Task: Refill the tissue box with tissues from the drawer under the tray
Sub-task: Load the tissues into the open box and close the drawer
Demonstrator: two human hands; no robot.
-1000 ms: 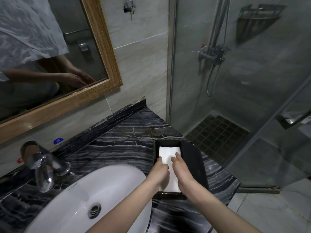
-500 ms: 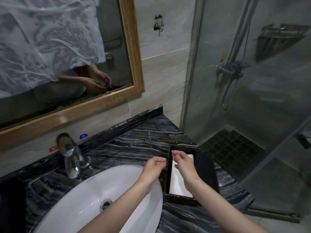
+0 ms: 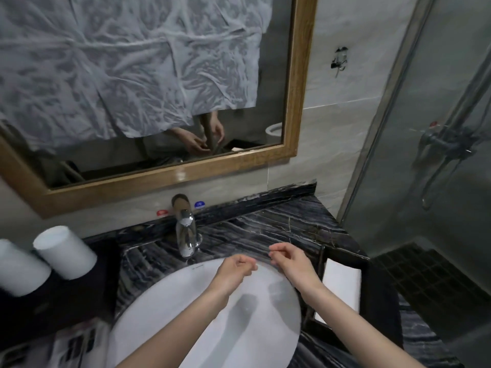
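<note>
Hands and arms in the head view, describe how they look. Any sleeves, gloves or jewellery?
The left hand and the right hand are bare, with no gloves. No ring, watch or bracelet shows on either one or at the wrists. The left forearm and the right forearm are uncovered down to the frame's bottom edge, so no sleeve is in view.

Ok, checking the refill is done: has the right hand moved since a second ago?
Yes. The right hand has moved left, off the tissue box and over the sink.
</note>
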